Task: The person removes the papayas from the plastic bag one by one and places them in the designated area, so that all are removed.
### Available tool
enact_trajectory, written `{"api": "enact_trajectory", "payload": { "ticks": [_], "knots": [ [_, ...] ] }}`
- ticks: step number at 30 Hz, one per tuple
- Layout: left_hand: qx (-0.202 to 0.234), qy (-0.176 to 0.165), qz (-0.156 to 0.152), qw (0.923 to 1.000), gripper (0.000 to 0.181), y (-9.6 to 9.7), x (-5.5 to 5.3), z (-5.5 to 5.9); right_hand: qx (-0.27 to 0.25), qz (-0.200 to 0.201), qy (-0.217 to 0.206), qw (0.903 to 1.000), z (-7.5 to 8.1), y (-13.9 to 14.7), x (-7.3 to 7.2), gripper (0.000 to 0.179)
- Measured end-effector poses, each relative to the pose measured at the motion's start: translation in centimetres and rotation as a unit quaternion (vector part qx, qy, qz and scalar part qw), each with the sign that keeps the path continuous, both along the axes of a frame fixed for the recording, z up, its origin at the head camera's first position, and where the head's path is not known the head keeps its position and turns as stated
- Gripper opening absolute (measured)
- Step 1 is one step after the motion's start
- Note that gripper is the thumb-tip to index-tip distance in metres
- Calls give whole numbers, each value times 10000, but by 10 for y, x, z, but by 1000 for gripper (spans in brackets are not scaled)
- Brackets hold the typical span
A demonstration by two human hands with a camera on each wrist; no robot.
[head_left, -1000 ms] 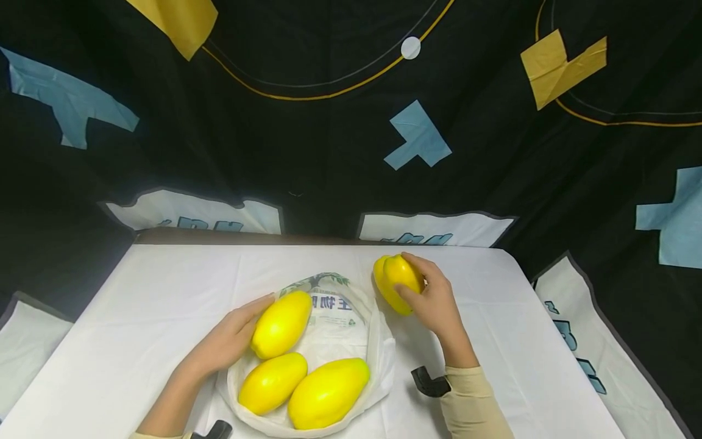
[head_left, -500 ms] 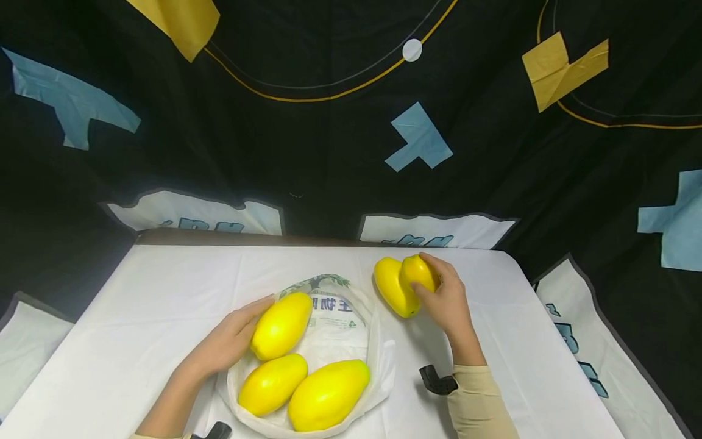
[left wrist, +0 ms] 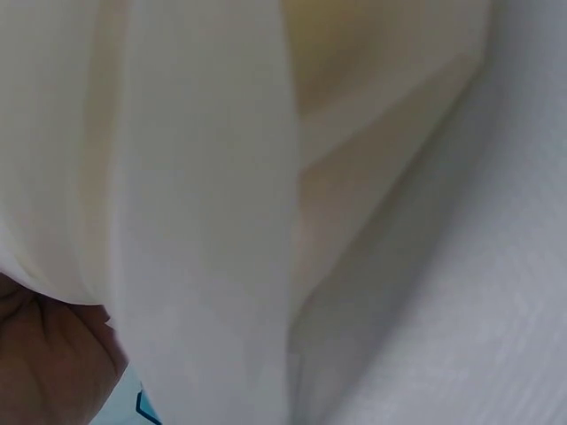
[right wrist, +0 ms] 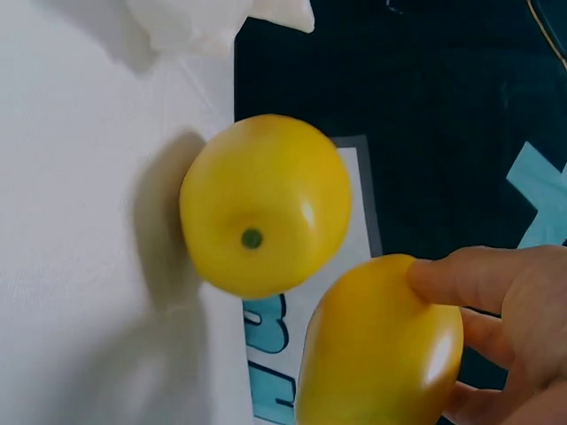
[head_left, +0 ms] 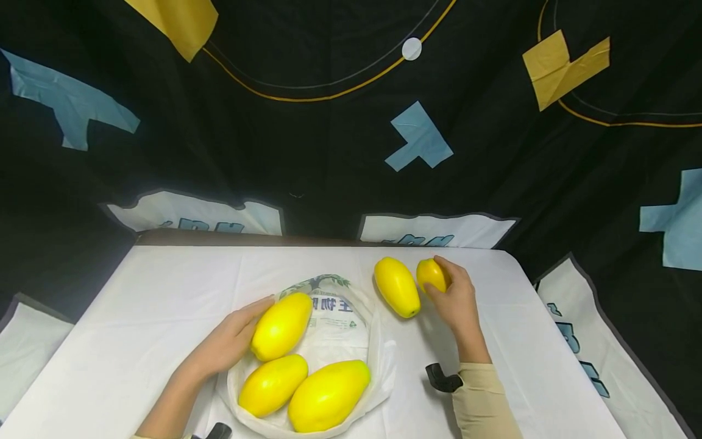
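My right hand (head_left: 456, 300) grips a smooth yellow mango-like fruit (head_left: 430, 275) at the back right of the table, thumb on its near side. The right wrist view shows thumb and fingers curved round this fruit (right wrist: 376, 354). Just left of it, another yellow fruit (head_left: 396, 288) lies on the cloth. A white plastic bag (head_left: 378, 372) stands with its mouth wide, holding three yellow fruits. My left hand (head_left: 233, 338) rests with extended fingers along the bag's left side, against the upper fruit (head_left: 282, 326). White plastic (left wrist: 204, 212) hides most of that hand in the left wrist view.
A white cloth covers the table (head_left: 131, 317). Its back edge meets a black curtain (head_left: 307, 158) with blue and yellow patches. Black wrist mounts (head_left: 443, 378) sit at both forearms. The fruit at the bag's lower right (head_left: 329, 396) has a greenish tip.
My right hand has moved to the right with the gripped fruit, opening a gap between it and the fruit on the cloth. My left hand and the bag have stayed in place.
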State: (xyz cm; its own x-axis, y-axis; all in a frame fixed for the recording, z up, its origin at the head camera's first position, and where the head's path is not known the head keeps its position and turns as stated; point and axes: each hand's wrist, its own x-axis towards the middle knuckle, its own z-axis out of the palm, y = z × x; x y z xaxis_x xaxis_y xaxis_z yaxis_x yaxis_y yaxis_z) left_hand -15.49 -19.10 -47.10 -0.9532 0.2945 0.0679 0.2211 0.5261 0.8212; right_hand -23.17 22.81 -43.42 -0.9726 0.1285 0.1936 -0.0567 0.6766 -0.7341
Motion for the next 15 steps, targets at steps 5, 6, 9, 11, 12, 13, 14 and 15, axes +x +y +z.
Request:
{"api": "enact_trajectory", "payload": {
  "ticks": [5,6,9,11,12,13,14,15],
  "knots": [
    [-3,15,1,10000,45,-1,0,-2,133,-120,-270,9995,-4,4,-3,59],
    [7,6,-1,10000,45,-1,0,-2,172,-141,-328,9992,-5,5,-4,59],
    [31,-28,-7,10000,45,-1,0,-2,288,-215,-485,9982,-9,7,-5,58],
    [32,-27,-21,10000,46,-1,0,-2,347,-274,-578,9973,-13,9,-6,58],
    [22,-15,-28,10000,46,-1,0,-2,384,-300,-619,9969,-15,9,-7,57],
    [9,-1,-32,10000,46,-1,0,-2,410,-320,-656,9965,-16,10,-7,57],
    [1,14,-37,10000,46,-1,0,-2,447,-343,-691,9960,-18,11,-7,57],
    [-4,26,-42,10000,46,-1,0,-2,464,-355,-719,9957,-20,11,-7,57]
  ]
}}
